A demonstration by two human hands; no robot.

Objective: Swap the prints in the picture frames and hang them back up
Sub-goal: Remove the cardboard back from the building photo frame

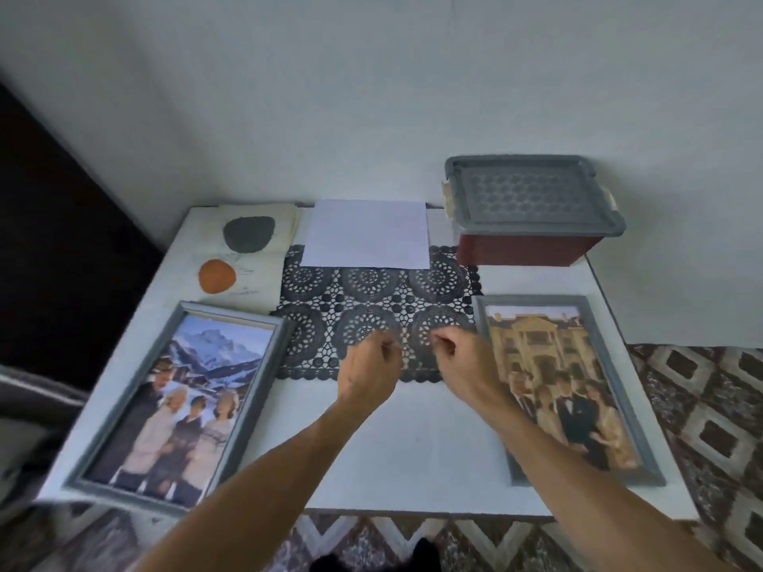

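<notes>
Two grey picture frames lie face up on a white table [413, 460]. The left frame [173, 406] holds a print of people before snowy mountains. The right frame [565, 386] holds a print of people before a large yellow building. A print with a grey and an orange blot [243, 258] and a blank white sheet [367, 235] lie at the table's back. My left hand [367, 373] and my right hand [462, 361] hover between the frames over a black lace doily [371, 299], fingers curled, holding nothing I can make out.
A dark red plastic box with a grey lid [532, 212] stands at the back right against the white wall. A patterned carpet [702, 406] surrounds the table. A dark opening lies to the left.
</notes>
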